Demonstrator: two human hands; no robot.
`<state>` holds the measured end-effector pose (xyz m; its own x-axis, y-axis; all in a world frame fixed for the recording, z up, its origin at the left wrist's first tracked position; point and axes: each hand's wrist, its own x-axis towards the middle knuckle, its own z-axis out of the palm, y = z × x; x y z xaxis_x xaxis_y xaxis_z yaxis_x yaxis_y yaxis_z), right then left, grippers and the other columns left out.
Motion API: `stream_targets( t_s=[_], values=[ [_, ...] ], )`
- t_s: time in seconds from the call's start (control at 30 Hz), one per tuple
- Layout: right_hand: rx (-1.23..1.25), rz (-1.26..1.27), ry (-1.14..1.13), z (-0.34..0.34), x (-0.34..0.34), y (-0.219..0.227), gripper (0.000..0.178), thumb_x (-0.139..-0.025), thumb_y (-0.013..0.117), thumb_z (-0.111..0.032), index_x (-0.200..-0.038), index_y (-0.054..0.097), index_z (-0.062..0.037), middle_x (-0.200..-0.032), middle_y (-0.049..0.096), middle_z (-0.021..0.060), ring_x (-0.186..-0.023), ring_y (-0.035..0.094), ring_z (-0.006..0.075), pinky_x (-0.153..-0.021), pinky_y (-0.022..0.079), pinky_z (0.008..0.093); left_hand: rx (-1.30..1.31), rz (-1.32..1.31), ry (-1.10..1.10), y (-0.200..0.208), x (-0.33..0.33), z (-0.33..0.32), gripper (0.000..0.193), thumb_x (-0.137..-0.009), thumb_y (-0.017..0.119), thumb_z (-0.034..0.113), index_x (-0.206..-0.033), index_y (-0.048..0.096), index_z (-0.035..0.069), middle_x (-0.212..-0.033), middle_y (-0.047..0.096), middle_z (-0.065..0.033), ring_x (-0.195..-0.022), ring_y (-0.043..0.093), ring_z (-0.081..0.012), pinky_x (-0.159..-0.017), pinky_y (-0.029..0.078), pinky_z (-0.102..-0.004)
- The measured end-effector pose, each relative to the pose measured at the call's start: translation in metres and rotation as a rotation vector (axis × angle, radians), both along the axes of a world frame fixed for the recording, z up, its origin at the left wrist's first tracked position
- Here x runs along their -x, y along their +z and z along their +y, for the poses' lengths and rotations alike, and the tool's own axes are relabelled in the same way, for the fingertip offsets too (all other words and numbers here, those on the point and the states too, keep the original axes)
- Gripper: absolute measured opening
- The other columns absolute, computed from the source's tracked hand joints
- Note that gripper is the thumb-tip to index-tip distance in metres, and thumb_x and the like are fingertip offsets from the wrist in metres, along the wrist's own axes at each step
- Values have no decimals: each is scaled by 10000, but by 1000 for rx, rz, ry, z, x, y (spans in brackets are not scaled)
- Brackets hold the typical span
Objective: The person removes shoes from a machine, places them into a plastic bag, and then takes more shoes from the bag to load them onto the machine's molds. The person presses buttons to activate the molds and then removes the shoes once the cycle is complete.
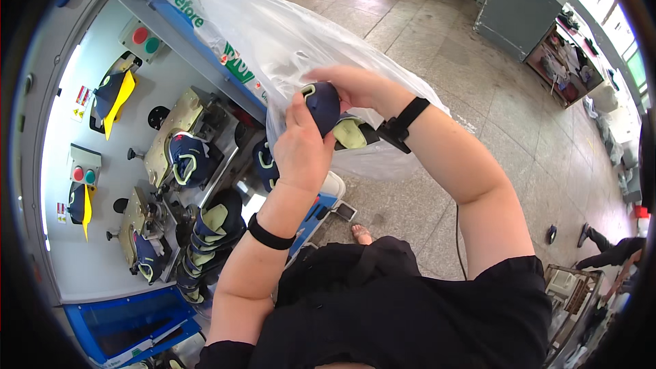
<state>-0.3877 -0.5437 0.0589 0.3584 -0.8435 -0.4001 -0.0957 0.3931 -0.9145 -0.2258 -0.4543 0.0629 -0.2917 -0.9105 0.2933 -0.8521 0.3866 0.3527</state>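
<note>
Left grip: I am clamping my left grip (302, 147) on a navy upper (325, 106), my fingers pressing its left side and my thumb sitting underneath.
Right grip: I am stretching the fingers of my right grip (362, 87) along the upper's far side, my thumb lying by its right edge; the upper is partly hiding them, so I cannot tell how tightly they are closing.
Navy upper: it is sitting between my two grips, showing pale green edging and lining, in front of a clear plastic bag (287, 34).
Second upper: another upper with pale green lining (350, 133) is lying just below my right wrist; I cannot tell whether the bag is enclosing it.
Wrists: I am wearing a black band (270, 236) on the left and a black watch (396, 130) on the right.
Machine: on my left, two metal stations are carrying one upper each, the farther upper (191, 158) and the nearer upper (148, 257).
Stack: several nested uppers (208, 232) are leaning together beside those stations.
Back wall: two control boxes, upper (142, 39) and lower (84, 164), are showing red and green buttons.
Floor: grey tiles (424, 48) are spreading out to my right.
</note>
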Motion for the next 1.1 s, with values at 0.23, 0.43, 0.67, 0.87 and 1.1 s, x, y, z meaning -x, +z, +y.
stream_targets(
  t_s=[0.23, 0.43, 0.67, 0.87, 1.1],
  values=[
    [647, 860, 580, -24, -15, -95, 668, -805, 569, -28, -1429, 340, 32, -1411, 426, 222, -1292, 459, 341, -1058, 410, 420, 28, -188, -314, -6, -15, 39, 725, -671, 610, 64, -1349, 385, -62, -1166, 579, -241, -740, 630, -390, -707, 521, -450],
    [496, 1055, 512, -29, -38, -149, 819, -743, 663, -36, -1481, 311, -81, -1264, 584, 217, -1158, 577, 367, -935, 488, 440, 153, -312, -519, 10, -12, 69, 695, -713, 556, 67, -1384, 414, -47, -1169, 610, -209, -612, 580, -247, -549, 486, -363],
    [490, 776, 473, -59, -37, -161, 885, -626, 791, -263, -1413, 425, -91, -1153, 648, 206, -1068, 624, 363, -881, 516, 436, 246, -269, -485, -6, -32, 61, 834, -708, 627, 262, -1450, 356, -6, -1206, 583, -234, -612, 544, -190, -524, 462, -288],
    [-106, 591, 520, -44, -29, -181, 767, -619, 811, -500, -1180, 633, -10, -1097, 658, 165, -931, 641, 266, -730, 530, 318, 238, -230, -491, -3, -23, 61, 673, -746, 556, 61, -1395, 414, -41, -1200, 592, -223, -629, 578, -216, -538, 473, -320],
    [398, 890, 580, -39, -53, -134, 494, -707, 685, -110, -1175, 595, 18, -1105, 653, 238, -1095, 603, 370, -910, 487, 417, 298, -316, -390, -12, -30, 54, 648, -773, 557, 95, -1403, 441, -6, -1154, 625, -176, -644, 572, -189, -564, 483, -296]
  ],
)
